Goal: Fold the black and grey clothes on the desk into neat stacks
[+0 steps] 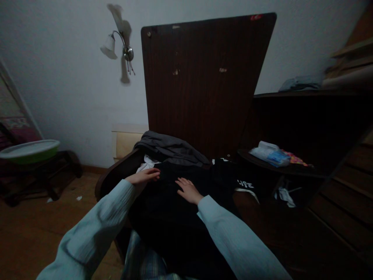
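A black T-shirt (175, 198) lies spread over a dark wooden desk (268, 229), its sleeve with white lettering and a pale edge pointing right. My right hand (189, 190) rests palm down on the middle of the shirt, fingers stretched and spread. At the shirt's left side is my left hand (143, 177), fingers stretched out and nothing seen in them. Whether it touches the cloth I cannot tell. Behind the shirt lies a crumpled dark grey garment (171, 147), and a bit of white cloth (148, 162) shows beside my left hand.
A tall dark board (204, 77) stands behind the desk. To the right, a shelf (247, 155) bears a plastic packet (269, 153). A wall lamp (109, 46) hangs at upper left. A green basin (32, 151) sits on a low stool (52, 171) at left.
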Demonstrator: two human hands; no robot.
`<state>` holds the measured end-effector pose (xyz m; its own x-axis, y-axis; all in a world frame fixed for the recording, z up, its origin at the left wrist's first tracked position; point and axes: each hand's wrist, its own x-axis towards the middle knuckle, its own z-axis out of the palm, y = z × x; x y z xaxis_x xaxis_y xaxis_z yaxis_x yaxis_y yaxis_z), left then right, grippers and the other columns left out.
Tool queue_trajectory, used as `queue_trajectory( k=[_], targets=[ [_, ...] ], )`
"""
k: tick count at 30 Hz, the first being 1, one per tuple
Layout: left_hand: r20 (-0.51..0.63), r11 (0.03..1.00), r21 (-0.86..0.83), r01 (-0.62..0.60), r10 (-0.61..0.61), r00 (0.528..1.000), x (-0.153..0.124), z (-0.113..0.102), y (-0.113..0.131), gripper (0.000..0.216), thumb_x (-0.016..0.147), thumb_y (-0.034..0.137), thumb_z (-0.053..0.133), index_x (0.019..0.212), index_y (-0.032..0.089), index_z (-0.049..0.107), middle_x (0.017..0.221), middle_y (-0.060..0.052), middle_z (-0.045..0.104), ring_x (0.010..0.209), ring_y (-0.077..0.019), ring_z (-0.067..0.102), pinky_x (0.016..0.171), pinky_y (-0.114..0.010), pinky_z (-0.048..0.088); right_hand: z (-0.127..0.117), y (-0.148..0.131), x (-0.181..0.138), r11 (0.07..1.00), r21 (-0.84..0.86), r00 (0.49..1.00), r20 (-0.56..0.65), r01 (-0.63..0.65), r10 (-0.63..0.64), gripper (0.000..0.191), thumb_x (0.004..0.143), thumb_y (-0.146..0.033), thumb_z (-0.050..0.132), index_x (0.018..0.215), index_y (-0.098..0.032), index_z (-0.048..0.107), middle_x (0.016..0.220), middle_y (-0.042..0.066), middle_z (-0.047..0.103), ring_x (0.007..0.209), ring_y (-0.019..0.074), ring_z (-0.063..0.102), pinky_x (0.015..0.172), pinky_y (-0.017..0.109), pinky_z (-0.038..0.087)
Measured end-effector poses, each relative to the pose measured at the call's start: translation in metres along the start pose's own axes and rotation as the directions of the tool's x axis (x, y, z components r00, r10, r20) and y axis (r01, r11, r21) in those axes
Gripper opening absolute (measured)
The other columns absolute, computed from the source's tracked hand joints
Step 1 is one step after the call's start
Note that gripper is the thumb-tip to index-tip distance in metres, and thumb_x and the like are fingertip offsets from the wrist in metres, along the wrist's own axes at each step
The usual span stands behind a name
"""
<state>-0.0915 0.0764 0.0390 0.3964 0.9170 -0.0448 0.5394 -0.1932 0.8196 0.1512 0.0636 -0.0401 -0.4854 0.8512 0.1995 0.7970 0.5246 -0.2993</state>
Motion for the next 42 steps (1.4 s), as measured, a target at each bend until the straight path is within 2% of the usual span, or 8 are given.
queue_trajectory(
  k=[4, 7, 10, 14, 19, 25, 36, 42],
  targets=[
    [-0.056, 0.957, 0.287, -0.032, 0.05, 0.997, 0.01, 0.005, -0.036, 0.052, 0.064, 0.056, 0.053, 0.099, 0.018, 0.059, 0.108, -0.007, 0.06, 0.104, -0.0229, 0.051, 0.091, -0.029, 0.037, 0.001, 0.0, 0.0, 1.0, 0.01, 1.0, -0.002, 0.001, -0.001, 0.046, 0.08, -0.03, 0.043, 0.125, -0.018, 0.041, 0.135, 0.009, 0.035, 0.125, 0.0223, 0.027, 0.101, 0.042, 0.021],
    [-0.068, 0.867, 0.497, -0.045, 0.09, 0.994, 0.013, 0.017, -0.059, 0.048, 0.07, 0.047, 0.051, 0.105, 0.015, 0.057, 0.119, -0.011, 0.053, 0.113, -0.0249, 0.044, 0.098, -0.033, 0.031, 0.001, 0.0, -0.001, 1.0, 0.027, 0.999, -0.042, 0.008, -0.007, 0.049, 0.081, -0.031, 0.044, 0.127, -0.016, 0.038, 0.133, 0.01, 0.038, 0.124, 0.0224, 0.029, 0.101, 0.041, 0.023],
    [-0.168, 0.798, 0.603, 0.002, 0.125, 0.978, 0.011, 0.03, -0.072, 0.046, 0.077, 0.041, 0.044, 0.114, 0.015, 0.051, 0.129, -0.011, 0.043, 0.119, -0.0239, 0.037, 0.101, -0.036, 0.026, 0.0, -0.001, -0.002, 0.995, 0.054, 0.991, -0.113, 0.082, -0.076, 0.05, 0.08, -0.026, 0.045, 0.128, -0.017, 0.035, 0.128, 0.009, 0.044, 0.119, 0.0192, 0.037, 0.098, 0.037, 0.029],
    [-0.223, 0.784, 0.619, 0.05, 0.115, 0.968, 0.007, 0.036, -0.075, 0.046, 0.081, 0.038, 0.038, 0.119, 0.015, 0.047, 0.131, -0.009, 0.041, 0.121, -0.021, 0.034, 0.102, -0.034, 0.025, 0.001, 0.001, -0.004, 0.972, 0.053, 0.959, -0.183, 0.229, -0.216, 0.037, 0.081, -0.019, 0.044, 0.118, -0.021, 0.047, 0.116, 0.005, 0.055, 0.107, 0.0147, 0.047, 0.092, 0.03, 0.037],
    [-0.248, 0.775, 0.619, 0.127, 0.039, 0.968, 0.005, 0.037, -0.068, 0.045, 0.081, 0.038, 0.04, 0.121, 0.02, 0.046, 0.134, -0.006, 0.038, 0.124, -0.0228, 0.029, 0.101, -0.037, 0.024, 0.002, 0.001, -0.004, 0.969, 0.026, 0.947, -0.222, 0.245, -0.233, 0.021, 0.083, -0.018, 0.043, 0.093, -0.02, 0.061, 0.098, 0.004, 0.062, 0.093, 0.0136, 0.053, 0.084, 0.027, 0.042],
    [-0.237, 0.741, 0.654, 0.153, 0.009, 0.971, 0.005, 0.04, -0.065, 0.045, 0.082, 0.038, 0.037, 0.124, 0.022, 0.042, 0.136, -0.005, 0.034, 0.126, -0.0229, 0.027, 0.101, -0.039, 0.023, -0.003, -0.006, -0.007, 0.974, 0.031, 0.944, -0.252, 0.226, -0.212, 0.024, 0.085, -0.023, 0.041, 0.098, -0.019, 0.06, 0.097, 0.004, 0.062, 0.093, 0.0141, 0.053, 0.082, 0.027, 0.042],
    [-0.25, 0.747, 0.649, 0.144, 0.031, 0.968, 0.005, 0.04, -0.069, 0.045, 0.082, 0.04, 0.037, 0.123, 0.024, 0.043, 0.135, -0.004, 0.035, 0.125, -0.0216, 0.028, 0.101, -0.038, 0.024, -0.005, -0.006, -0.009, 0.968, 0.005, 0.953, -0.179, 0.249, -0.244, 0.027, 0.083, -0.028, 0.043, 0.105, -0.024, 0.059, 0.103, 0.004, 0.058, 0.097, 0.0149, 0.049, 0.084, 0.029, 0.041],
    [-0.25, 0.76, 0.632, 0.147, 0.021, 0.968, 0.004, 0.04, -0.065, 0.046, 0.082, 0.039, 0.038, 0.123, 0.019, 0.043, 0.135, -0.007, 0.036, 0.126, -0.023, 0.026, 0.101, -0.038, 0.023, 0.0, -0.003, -0.007, 0.96, 0.032, 0.941, -0.209, 0.277, -0.265, 0.025, 0.081, -0.022, 0.044, 0.097, -0.022, 0.064, 0.101, 0.004, 0.06, 0.096, 0.0147, 0.05, 0.084, 0.028, 0.042]
  ],
)
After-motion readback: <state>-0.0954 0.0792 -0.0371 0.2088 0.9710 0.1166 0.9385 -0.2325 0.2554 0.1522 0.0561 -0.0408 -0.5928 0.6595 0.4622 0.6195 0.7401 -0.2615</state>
